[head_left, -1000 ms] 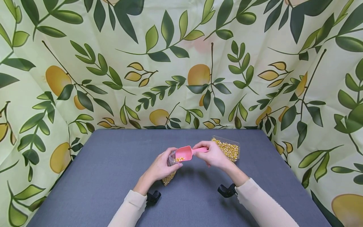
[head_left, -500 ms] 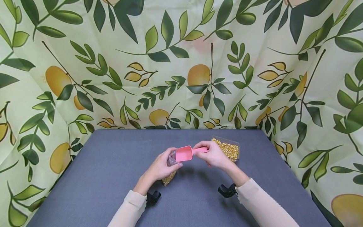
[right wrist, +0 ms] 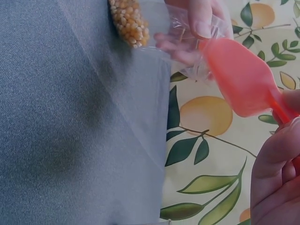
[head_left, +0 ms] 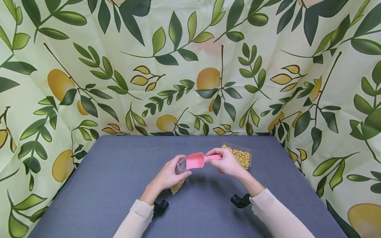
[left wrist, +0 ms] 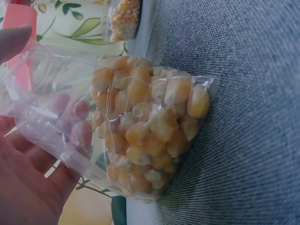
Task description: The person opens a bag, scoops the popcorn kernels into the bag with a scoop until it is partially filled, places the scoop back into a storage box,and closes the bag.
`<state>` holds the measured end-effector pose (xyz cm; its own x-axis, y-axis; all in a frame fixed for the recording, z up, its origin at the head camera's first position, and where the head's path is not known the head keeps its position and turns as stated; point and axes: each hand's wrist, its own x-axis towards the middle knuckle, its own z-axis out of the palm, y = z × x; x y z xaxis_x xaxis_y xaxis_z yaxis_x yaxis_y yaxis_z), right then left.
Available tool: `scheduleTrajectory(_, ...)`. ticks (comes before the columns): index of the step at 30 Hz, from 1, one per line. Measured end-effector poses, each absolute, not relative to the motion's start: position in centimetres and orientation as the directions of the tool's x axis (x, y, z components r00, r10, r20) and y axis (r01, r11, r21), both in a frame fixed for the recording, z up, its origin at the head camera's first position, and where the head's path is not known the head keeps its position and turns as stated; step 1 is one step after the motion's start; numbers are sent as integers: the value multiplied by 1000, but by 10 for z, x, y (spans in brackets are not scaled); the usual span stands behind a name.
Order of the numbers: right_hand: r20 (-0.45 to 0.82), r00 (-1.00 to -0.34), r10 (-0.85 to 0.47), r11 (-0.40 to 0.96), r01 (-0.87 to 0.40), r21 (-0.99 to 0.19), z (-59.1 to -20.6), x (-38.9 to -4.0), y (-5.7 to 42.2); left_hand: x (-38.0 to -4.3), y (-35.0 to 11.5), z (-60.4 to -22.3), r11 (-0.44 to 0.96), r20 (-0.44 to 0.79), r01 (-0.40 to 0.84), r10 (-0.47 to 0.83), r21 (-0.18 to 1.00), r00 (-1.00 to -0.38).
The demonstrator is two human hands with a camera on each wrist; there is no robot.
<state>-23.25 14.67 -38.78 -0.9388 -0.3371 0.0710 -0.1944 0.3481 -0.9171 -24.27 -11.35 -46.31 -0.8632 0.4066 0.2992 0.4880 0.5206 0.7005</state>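
In the head view, the left hand [head_left: 169,173] hides part of the plastic bag [head_left: 180,168], the right hand [head_left: 225,162] part of the tray [head_left: 241,148], and the near edge crops both sleeves [head_left: 133,218].

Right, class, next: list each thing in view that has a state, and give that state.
Clear bag: open, lower part filled with kernels
Scoop: empty, at the bag's mouth
Clear container: holding more kernels, partly hidden
Left hand: holding the bag
Right hand: gripping the scoop's handle
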Motion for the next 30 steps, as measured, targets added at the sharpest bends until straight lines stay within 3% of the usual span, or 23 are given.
scheduleTrajectory(30,105,-959,-262,257,-174,-951,-398,-236,180,-243,-113,-463,549,292,474,388,689,-874)
